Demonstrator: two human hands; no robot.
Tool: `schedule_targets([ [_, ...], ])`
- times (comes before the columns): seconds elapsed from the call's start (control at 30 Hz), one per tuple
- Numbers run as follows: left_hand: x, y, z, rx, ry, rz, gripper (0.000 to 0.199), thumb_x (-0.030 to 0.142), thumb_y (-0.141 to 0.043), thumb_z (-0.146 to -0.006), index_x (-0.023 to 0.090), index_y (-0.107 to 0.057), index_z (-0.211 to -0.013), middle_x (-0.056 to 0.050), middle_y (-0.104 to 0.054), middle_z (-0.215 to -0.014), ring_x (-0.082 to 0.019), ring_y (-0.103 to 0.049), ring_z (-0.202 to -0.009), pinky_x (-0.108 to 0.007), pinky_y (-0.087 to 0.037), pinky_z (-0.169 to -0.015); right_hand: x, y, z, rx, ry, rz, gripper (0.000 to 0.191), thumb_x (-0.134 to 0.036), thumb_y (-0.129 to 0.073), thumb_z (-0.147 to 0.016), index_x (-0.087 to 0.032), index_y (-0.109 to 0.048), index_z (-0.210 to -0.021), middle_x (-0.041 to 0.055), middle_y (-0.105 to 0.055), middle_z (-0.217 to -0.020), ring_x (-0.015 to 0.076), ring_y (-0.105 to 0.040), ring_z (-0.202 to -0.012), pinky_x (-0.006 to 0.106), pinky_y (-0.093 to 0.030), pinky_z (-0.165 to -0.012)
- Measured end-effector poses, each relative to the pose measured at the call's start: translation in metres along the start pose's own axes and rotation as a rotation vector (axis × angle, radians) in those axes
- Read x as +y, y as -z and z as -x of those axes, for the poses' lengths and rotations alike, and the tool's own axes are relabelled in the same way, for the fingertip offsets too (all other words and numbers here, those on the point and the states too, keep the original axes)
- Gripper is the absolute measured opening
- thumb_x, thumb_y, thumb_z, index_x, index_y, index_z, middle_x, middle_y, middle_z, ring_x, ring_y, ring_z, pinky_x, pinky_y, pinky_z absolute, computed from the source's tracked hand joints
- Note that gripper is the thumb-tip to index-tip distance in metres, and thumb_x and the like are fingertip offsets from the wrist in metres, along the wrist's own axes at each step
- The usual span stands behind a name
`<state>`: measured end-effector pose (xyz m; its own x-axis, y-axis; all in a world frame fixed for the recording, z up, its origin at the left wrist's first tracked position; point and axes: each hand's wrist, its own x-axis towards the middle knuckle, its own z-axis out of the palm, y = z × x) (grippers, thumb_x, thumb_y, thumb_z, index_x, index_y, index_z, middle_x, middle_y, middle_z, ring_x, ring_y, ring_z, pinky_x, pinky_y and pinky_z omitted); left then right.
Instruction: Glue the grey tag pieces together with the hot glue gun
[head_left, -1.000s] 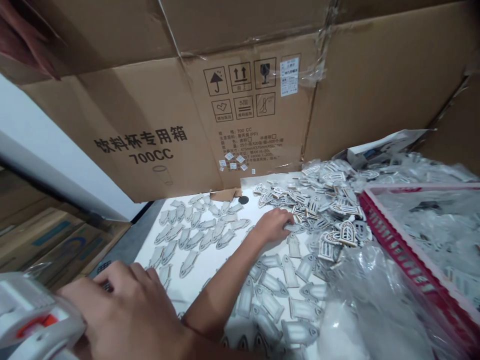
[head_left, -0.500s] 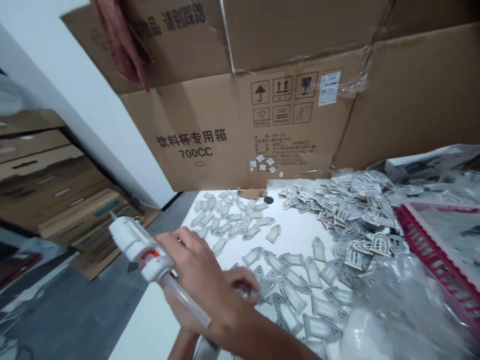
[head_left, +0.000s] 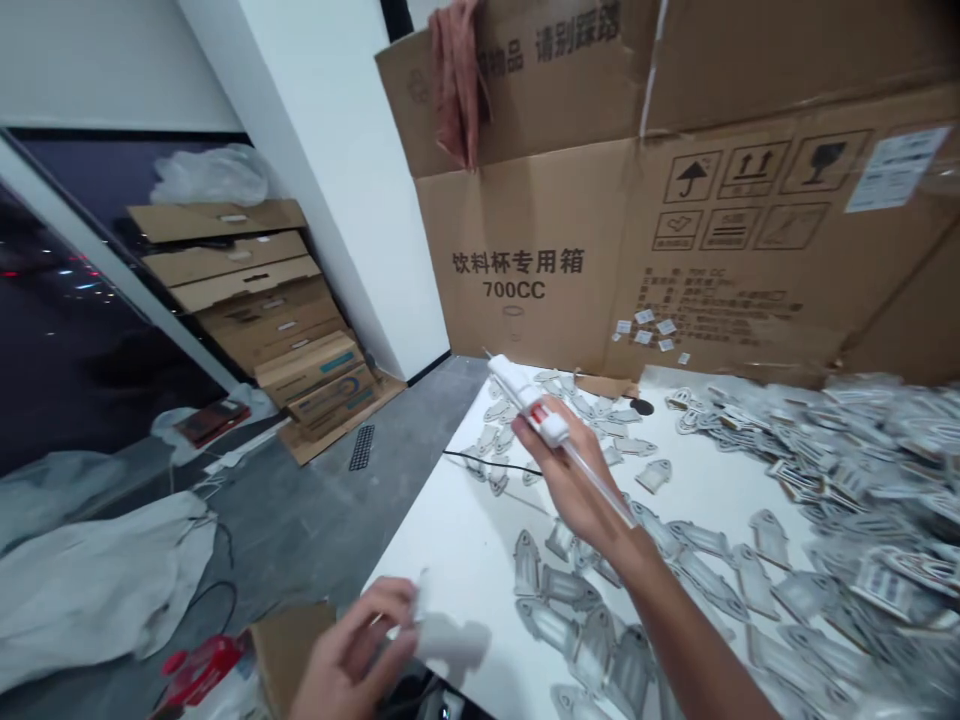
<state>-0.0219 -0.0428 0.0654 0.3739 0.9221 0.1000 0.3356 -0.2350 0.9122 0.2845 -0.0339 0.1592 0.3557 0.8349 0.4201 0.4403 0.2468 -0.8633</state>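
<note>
My right hand (head_left: pixel 566 465) is closed around a white hot glue gun (head_left: pixel 525 400), whose nozzle points up and to the left and whose clear glue stick trails back over the wrist. My left hand (head_left: pixel 364 645) is near the table's lower left edge, its fingers curled, with a small, blurred, pale thing at the fingertips. Many small grey-white arched pieces (head_left: pixel 544 625) lie on the white table (head_left: pixel 450 530) below and around my right hand. A black cord runs from the left edge towards the pieces.
A pile of arched pieces in clear plastic (head_left: pixel 885 480) covers the right side. Large cardboard (head_left: pixel 525 210) stands behind the table. At the left are stacked flat boxes (head_left: pixel 262 290), an open carton (head_left: pixel 289 645) and a red item (head_left: pixel 202 670).
The view has swung to the left. My hands, close together before, are now apart: the left has moved out to the table's left edge, while the right still holds the glue gun.
</note>
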Motion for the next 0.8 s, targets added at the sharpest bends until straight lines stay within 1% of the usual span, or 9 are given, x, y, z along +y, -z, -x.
schedule_targets([
  [0.07, -0.004, -0.014, -0.001, -0.032, -0.131, -0.037, 0.023, 0.047, -0.078, -0.091, 0.026, -0.077, -0.083, -0.007, -0.075, -0.107, -0.027, -0.071, -0.101, -0.040, -0.060, -0.091, 0.003, 0.000, 0.002, 0.002, -0.023, 0.037, 0.030, -0.051, -0.052, -0.107, -0.027, -0.056, -0.091, 0.0002, -0.061, -0.092, 0.0220, -0.057, -0.085, 0.035, -0.046, -0.081],
  [0.13, -0.005, -0.031, 0.001, -0.045, -0.236, -0.060, 0.016, 0.042, -0.069, -0.098, 0.030, -0.079, -0.091, -0.007, -0.074, -0.114, -0.026, -0.070, -0.105, -0.039, -0.058, -0.094, 0.007, -0.001, 0.005, -0.001, -0.041, 0.073, 0.033, -0.054, -0.052, -0.107, -0.027, -0.055, -0.089, 0.0000, -0.060, -0.091, 0.0223, -0.056, -0.083, 0.035, -0.046, -0.081],
  [0.2, -0.007, -0.042, -0.001, -0.056, -0.263, -0.073, 0.018, 0.041, -0.064, -0.100, 0.031, -0.078, -0.096, -0.008, -0.075, -0.115, -0.027, -0.070, -0.107, -0.039, -0.059, -0.094, 0.011, -0.001, 0.007, -0.011, -0.065, 0.102, 0.035, -0.057, -0.051, -0.106, -0.027, -0.055, -0.088, 0.0003, -0.061, -0.090, 0.0227, -0.057, -0.083, 0.036, -0.046, -0.080],
  [0.27, -0.012, -0.042, -0.010, -0.030, -0.234, -0.127, 0.018, 0.041, -0.064, -0.099, 0.030, -0.077, -0.095, -0.009, -0.075, -0.112, -0.029, -0.070, -0.107, -0.041, -0.059, -0.094, 0.016, -0.003, 0.009, -0.029, -0.086, 0.126, 0.036, -0.059, -0.051, -0.106, -0.028, -0.056, -0.089, 0.0008, -0.061, -0.089, 0.0233, -0.057, -0.082, 0.036, -0.046, -0.078],
  [0.4, -0.033, -0.024, -0.046, 0.068, -0.178, -0.291, 0.015, 0.039, -0.067, -0.096, 0.029, -0.072, -0.088, -0.006, -0.075, -0.099, -0.032, -0.069, -0.101, -0.045, -0.057, -0.092, 0.027, -0.011, 0.015, -0.107, -0.077, 0.175, 0.033, -0.056, -0.052, -0.106, -0.029, -0.054, -0.087, 0.0023, -0.062, -0.090, 0.0252, -0.059, -0.083, 0.038, -0.049, -0.078],
  [0.5, -0.051, -0.016, -0.065, 0.116, -0.181, -0.393, 0.011, 0.037, -0.069, -0.094, 0.029, -0.071, -0.087, -0.004, -0.073, -0.093, -0.030, -0.067, -0.093, -0.044, -0.055, -0.088, 0.036, -0.019, 0.026, -0.257, -0.045, 0.221, 0.028, -0.050, -0.046, -0.109, -0.029, -0.059, -0.094, 0.0086, -0.063, -0.112, 0.0273, -0.064, -0.093, 0.042, -0.052, -0.085],
  [0.6, -0.065, -0.020, -0.068, 0.165, -0.220, -0.488, 0.007, 0.035, -0.072, -0.094, 0.028, -0.071, -0.093, -0.003, -0.073, -0.095, -0.028, -0.066, -0.090, -0.041, -0.054, -0.081, 0.043, -0.025, 0.041, -0.484, -0.009, 0.244, 0.027, -0.042, -0.039, -0.111, -0.029, -0.063, -0.114, 0.0122, -0.059, -0.136, 0.0267, -0.066, -0.105, 0.042, -0.052, -0.091],
  [0.7, -0.069, -0.025, -0.065, 0.184, -0.290, -0.588, 0.005, 0.030, -0.069, -0.097, 0.026, -0.070, -0.100, -0.003, -0.072, -0.095, -0.026, -0.064, -0.089, -0.040, -0.053, -0.078, 0.050, -0.032, 0.054, -0.717, 0.059, 0.354, 0.025, -0.028, -0.039, -0.111, -0.027, -0.062, -0.121, 0.0084, -0.064, -0.126, 0.0259, -0.064, -0.108, 0.040, -0.049, -0.093],
  [0.8, -0.066, -0.027, -0.062, 0.175, -0.346, -0.646, 0.004, 0.026, -0.066, -0.100, 0.024, -0.069, -0.101, -0.004, -0.069, -0.094, -0.023, -0.063, -0.089, -0.037, -0.053, -0.078, 0.056, -0.042, 0.061, -0.852, 0.131, 0.529, 0.022, -0.019, -0.045, -0.108, -0.025, -0.062, -0.120, 0.0069, -0.066, -0.122, 0.0269, -0.063, -0.107, 0.040, -0.045, -0.092],
])
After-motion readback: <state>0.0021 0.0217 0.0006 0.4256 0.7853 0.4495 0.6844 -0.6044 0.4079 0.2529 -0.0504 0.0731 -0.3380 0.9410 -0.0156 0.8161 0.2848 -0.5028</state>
